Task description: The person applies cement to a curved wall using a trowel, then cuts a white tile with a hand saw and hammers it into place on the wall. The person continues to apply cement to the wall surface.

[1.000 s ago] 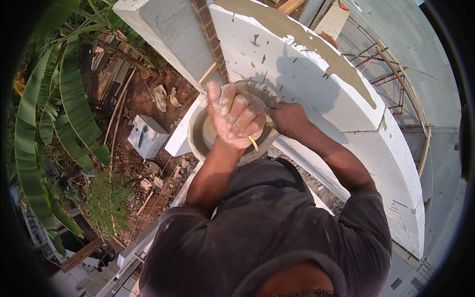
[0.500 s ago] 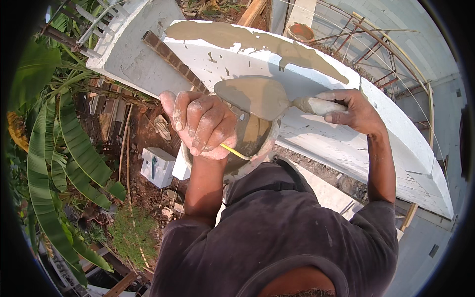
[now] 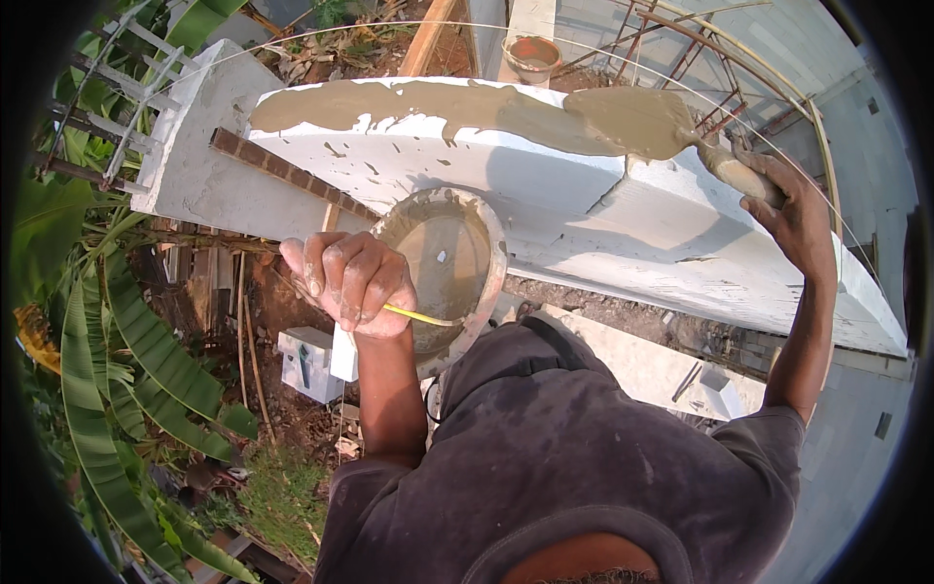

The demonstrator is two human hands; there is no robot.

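My left hand point(image 3: 352, 284) is a fist around the thin yellow handle of a round bucket point(image 3: 494, 248), which hangs tilted beside the white block wall. Inside the bucket lies grey-brown wet mortar point(image 3: 443, 258). Out to the right, my right hand point(image 3: 798, 214) grips a mortar-caked trowel point(image 3: 741, 177) by its handle. The trowel's blade lies along the wall's top edge and is hard to tell from the mortar around it. A long smear of wet mortar point(image 3: 389, 102) covers the top of the wall point(image 3: 555, 185) from its left end to the blade.
A brown metal bar point(image 3: 282, 167) slants against the wall's left end, near a grey concrete slab point(image 3: 214, 161). A string line point(image 3: 428, 23) runs above the wall. Beyond stand another bucket point(image 3: 533, 60) and rusty scaffold rods point(image 3: 720, 73). Banana leaves point(image 3: 107, 399) fill the left side.
The trowel has gone from above the bucket to the wall top, rightward and away from me. Mortar reaches farther right along the wall. My left hand keeps hold of the bucket, now lower left.
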